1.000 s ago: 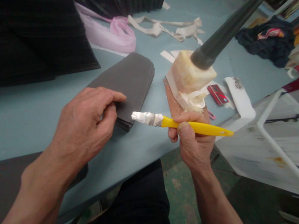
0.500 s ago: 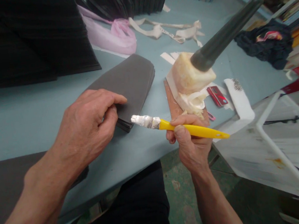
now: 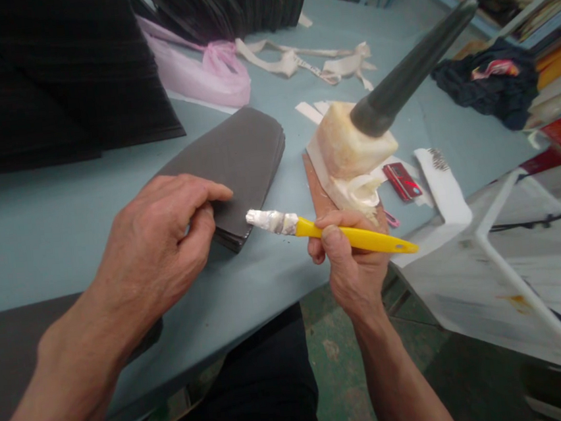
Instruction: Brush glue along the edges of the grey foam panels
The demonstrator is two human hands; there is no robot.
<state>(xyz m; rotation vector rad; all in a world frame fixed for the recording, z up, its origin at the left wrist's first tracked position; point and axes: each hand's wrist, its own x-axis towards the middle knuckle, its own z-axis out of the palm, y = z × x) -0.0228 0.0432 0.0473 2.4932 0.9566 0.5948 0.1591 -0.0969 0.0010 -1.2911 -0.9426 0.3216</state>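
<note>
Flat, diffuse indoor light falls evenly across the blue-grey table top (image 3: 65, 244), with no visible source and only a soft, faint shadow beneath the left hand (image 3: 157, 242). A small glint lifts off the foil-wrapped tool (image 3: 269, 221). The black fabric stack (image 3: 39, 75) at upper left sinks into near-solid dark, its detail lost, and the floor (image 3: 345, 363) lies dim below. Wide-angle distortion bows the table's edge and stretches the left forearm (image 3: 44, 385) toward the corner, while the shelves (image 3: 529, 8) at upper right turn soft. Colours stay muted throughout.
</note>
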